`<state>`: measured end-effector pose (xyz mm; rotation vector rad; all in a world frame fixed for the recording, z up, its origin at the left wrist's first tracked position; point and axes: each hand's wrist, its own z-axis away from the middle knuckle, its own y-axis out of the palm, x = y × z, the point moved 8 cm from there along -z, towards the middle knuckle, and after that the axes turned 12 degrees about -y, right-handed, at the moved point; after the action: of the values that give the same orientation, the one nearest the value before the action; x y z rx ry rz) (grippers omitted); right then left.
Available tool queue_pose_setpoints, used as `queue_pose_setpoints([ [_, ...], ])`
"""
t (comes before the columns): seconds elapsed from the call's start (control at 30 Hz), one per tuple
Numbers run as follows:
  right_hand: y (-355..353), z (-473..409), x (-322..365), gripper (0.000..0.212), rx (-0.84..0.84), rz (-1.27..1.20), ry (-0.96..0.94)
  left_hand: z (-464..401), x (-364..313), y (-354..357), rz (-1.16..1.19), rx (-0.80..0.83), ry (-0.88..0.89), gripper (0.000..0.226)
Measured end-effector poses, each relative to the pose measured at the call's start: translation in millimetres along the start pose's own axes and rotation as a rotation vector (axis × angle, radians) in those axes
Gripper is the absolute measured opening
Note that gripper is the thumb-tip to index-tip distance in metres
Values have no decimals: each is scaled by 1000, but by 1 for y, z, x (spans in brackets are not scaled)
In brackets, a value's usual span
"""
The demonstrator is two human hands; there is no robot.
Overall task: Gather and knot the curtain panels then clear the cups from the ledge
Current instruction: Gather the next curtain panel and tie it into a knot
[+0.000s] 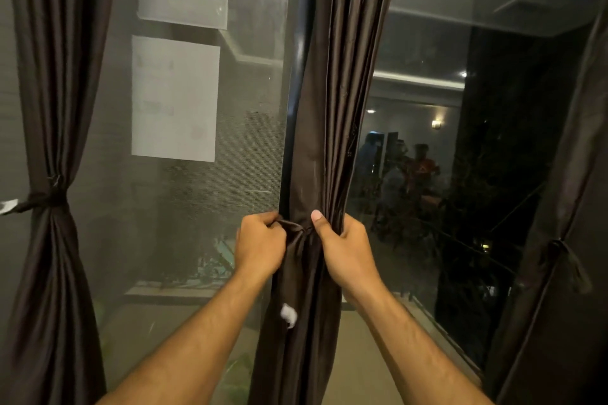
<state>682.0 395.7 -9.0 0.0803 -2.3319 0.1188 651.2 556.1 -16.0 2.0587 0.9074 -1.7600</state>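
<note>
Head view: the dark brown satin curtain panel hangs vertically at centre against the window frame. Left hand pinches a fabric tie; right hand grips the gathered folds, thumb up. Left curtain already tied.

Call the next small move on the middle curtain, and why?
Probably pull both ends outward to cinch the tie. The left hand pinches a strip of fabric at the waist of the middle curtain, the right hand grips the gathered folds, thumb pressed on top, and the wrap between them looks loose. The left curtain is already tied.
</note>
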Motion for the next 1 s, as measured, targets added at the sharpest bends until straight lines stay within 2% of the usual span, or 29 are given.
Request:
queue_pose_setpoints([
  [0.07, 7, 4, -4, 18, 0, -92, 25, 4, 3, 8, 145, 85, -45, 33],
  [0.17, 4, 4, -11, 27, -129, -151, 67, 9, 4, 19, 291, 169, -105, 31],
  [0.23, 1, 5, -14, 34, -175, -142, 93, 16, 4, 27, 428, 242, -153, 29],
  [0.3, -1, 8, -12, 32, -169, -77, 80, 21, 8, 29, 494, 257, -202, 35],
  [0.4, -2, 5, -4, 18, -134, -16, -33, 24, 10, 30, 474, 244, -215, 32],
  [0.47, 0, 1, 6, 27, -104, 91, -152, 26, 5, 29, 472, 236, -175, 37],
  [0.57, -3, -3, 16, 25, -132, 294, -253, 34, -11, 39, 702, 341, -107, 57],
  [0.63, -5, -7, 16, 22, -94, 324, -211, 42, -21, 52, 836, 491, -95, 47],
  [0.67, -6, -9, 14, 21, -61, 285, -166, 42, -19, 56, 795, 525, -86, 47],
  [0.77, -9, -10, 12, 22, 91, 69, 10, 34, -7, 56, 543, 510, -58, 54],
  [0.87, -10, -5, 10, 28, 201, -186, 186, 29, -2, 51, 578, 541, -99, 43],
  [0.93, -18, -5, 4, 26, 110, -308, 257, 28, 0, 49, 588, 561, -126, 34],
  [1.0, -32, -8, -2, 18, -22, -229, 258, 23, 5, 49, 575, 560, -157, 31],
])
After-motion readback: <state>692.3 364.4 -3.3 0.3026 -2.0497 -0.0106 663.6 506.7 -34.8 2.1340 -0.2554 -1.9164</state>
